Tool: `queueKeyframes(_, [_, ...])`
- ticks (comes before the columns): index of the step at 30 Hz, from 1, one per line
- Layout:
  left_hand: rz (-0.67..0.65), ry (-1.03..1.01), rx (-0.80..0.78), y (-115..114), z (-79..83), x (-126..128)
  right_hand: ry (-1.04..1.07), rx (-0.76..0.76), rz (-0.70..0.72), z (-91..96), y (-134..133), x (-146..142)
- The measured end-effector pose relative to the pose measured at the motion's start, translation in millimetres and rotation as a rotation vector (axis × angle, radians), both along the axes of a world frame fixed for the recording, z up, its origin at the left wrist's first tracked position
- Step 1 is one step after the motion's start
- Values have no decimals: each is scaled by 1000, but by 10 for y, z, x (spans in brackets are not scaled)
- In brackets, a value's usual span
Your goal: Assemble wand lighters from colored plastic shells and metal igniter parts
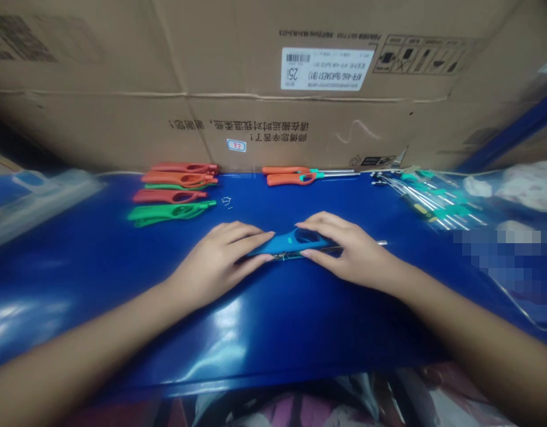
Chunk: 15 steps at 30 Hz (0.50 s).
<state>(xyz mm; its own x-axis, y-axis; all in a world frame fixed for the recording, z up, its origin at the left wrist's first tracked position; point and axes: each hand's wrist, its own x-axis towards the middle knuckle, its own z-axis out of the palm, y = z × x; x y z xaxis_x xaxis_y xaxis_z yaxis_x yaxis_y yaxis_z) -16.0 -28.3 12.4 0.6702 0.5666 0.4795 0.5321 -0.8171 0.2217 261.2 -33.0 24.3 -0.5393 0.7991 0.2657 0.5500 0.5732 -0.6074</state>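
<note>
A blue plastic lighter casing (295,242) with a metal tube sticking out to its right lies on the blue table (122,261) in the middle. My left hand (220,261) presses its left end with closed fingers. My right hand (344,246) pinches its right part from above, thumb on the near side. Both hands hold the same piece against the table.
Orange and green casings (175,190) lie stacked at the back left. Two orange lighters with metal tubes (300,175) lie at the back centre. A clear bag of metal-tube inner parts (433,198) sits at the back right. A large cardboard box (273,83) walls off the rear.
</note>
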Motion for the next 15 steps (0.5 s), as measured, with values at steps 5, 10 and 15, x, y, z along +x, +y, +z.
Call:
queueKeyframes(5, [-6,34,-99,-2,-35,28,-170,77,47,-24,-3,29])
queueKeyframes(10, [-16,64,-157,-16,-53,42,-255,132,40,-24,6,42])
queueKeyframes(15, [-6,77,-168,-21,-45,35,-272,144,38,-58,24,31])
